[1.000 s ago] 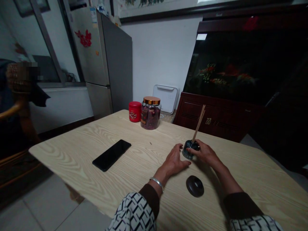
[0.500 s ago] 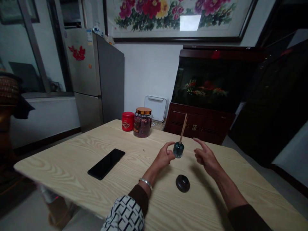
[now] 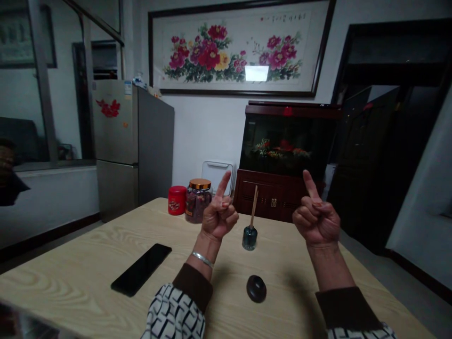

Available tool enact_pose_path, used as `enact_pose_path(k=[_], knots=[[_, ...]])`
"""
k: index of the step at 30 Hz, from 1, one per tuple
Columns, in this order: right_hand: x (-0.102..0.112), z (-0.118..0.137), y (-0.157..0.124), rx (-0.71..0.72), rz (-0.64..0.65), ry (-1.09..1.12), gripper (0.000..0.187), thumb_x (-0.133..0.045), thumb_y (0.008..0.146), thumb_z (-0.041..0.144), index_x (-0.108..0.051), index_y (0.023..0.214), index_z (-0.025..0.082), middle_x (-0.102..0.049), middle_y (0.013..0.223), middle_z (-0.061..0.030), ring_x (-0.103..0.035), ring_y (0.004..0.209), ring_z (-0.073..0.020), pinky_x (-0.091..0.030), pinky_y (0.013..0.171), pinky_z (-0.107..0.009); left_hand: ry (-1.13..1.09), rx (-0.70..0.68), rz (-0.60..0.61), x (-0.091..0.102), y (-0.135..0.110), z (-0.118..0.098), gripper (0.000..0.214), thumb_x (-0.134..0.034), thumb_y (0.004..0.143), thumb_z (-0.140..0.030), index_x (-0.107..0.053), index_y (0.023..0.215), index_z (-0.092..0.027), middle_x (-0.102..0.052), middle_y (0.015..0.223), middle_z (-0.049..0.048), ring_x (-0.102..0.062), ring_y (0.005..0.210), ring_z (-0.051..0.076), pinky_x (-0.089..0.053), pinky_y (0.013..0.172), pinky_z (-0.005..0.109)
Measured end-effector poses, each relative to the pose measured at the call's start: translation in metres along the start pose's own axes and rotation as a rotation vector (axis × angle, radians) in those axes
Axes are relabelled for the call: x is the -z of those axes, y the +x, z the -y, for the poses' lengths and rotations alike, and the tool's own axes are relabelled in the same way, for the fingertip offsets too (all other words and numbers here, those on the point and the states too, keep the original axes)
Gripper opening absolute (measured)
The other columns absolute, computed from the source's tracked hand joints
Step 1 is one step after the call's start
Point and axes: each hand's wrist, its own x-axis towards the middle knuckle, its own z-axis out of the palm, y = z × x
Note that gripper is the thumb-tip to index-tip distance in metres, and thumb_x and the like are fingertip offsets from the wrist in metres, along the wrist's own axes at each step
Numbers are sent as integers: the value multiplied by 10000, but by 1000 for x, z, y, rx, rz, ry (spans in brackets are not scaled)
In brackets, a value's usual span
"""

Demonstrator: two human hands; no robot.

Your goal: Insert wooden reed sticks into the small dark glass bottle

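Both hands had come up off the table since half a second earlier, when they flanked the small glass bottle low over the wood. My left hand point(image 3: 219, 217) was raised palm toward me, fist closed with only the index finger pointing up, holding nothing; a silver bangle point(image 3: 202, 259) sat on that wrist. My right hand point(image 3: 317, 219) mirrored it: curled shut, index finger up, empty. The small glass bottle point(image 3: 249, 238) with its reed sticks point(image 3: 254, 206) stood upright on the table point(image 3: 88, 278), between the two hands and beyond them, touched by neither. A second earlier both hands had been closed around it; half a second earlier they had opened away. The dark round cap point(image 3: 256, 288) lay flat on the wood nearer to me than the bottle, between my forearms, apart from it. My reading: the handling of the bottle had ended for the moment, with it left standing and the cap off. Off to my left lay a black phone point(image 3: 141, 269); beyond my left hand stood a red tin point(image 3: 177, 206) and a gold-lidded jar point(image 3: 196, 199), side by side.
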Motion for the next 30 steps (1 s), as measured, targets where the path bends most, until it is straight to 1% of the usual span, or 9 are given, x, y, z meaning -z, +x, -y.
enact_pose_path(k=[5,12,16,18,20,22,24,27,30], knots=[[30,-41,-43,-74,-134,4,780,-521,752,208,-373,1503,363,-89,579,126,45,444,-66,-43,352,-141,45,90,-194,39,-36,40,903,-596,664,-87,-337,1497,-320,-201,574,-117,8,456,55,-70,403,192],[52,-51,-41,-158,-226,-168,682,-539,762,257,-481,1435,344,-153,589,114,-29,445,-78,-150,356,-150,94,138,-238,60,-28,46,805,-635,679,-125,-432,1440,-290,-275,603,-106,-85,441,43,-153,423,183],[82,-84,-31,-361,-313,-386,444,-615,779,335,-640,1214,249,-398,623,73,-309,458,-71,-251,415,-174,234,255,-354,90,-36,64,642,-702,705,-196,-541,1326,-218,-472,730,-59,-363,512,30,-285,499,166],[99,-110,-24,-460,-389,-648,368,-637,776,407,-666,1094,225,-584,768,0,-527,610,-113,-364,504,-209,416,317,-455,110,-42,80,576,-740,690,-228,-581,1244,-202,-578,912,3,-528,683,66,-383,602,183],[115,-138,-15,-505,-422,-862,401,-645,771,484,-660,1074,222,-671,1007,-77,-631,877,-201,-458,654,-287,609,335,-517,131,-47,96,555,-764,669,-244,-589,1195,-211,-599,1063,49,-590,857,122,-445,721,230],[127,-167,-6,-504,-406,-937,502,-682,738,534,-636,1132,226,-654,1184,-113,-598,1095,-262,-476,807,-360,728,330,-516,148,-52,111,586,-786,645,-231,-569,1189,-223,-585,1162,85,-583,1033,186,-469,852,310],[137,-193,0,-491,-343,-963,628,-741,683,549,-602,1196,216,-638,1233,-121,-564,1172,-277,-460,901,-387,805,342,-487,160,-55,121,645,-798,633,-196,-529,1218,-240,-555,1266,117,-532,1187,238,-444,961,389],[149,-223,0,-457,-217,-1087,680,-775,649,542,-588,1191,177,-655,1155,-124,-600,1089,-280,-458,938,-405,910,374,-441,169,-60,129,727,-777,654,-154,-454,1297,-257,-492,1387,146,-460,1310,270,-384,1052,457],[153,-230,-11,-442,-155,-1212,609,-748,691,530,-589,1154,168,-669,1070,-110,-627,991,-275,-472,916,-421,1018,401,-389,172,-64,131,830,-792,651,-166,-389,1375,-223,-455,1437,181,-433,1349,292,-356,1090,476]])
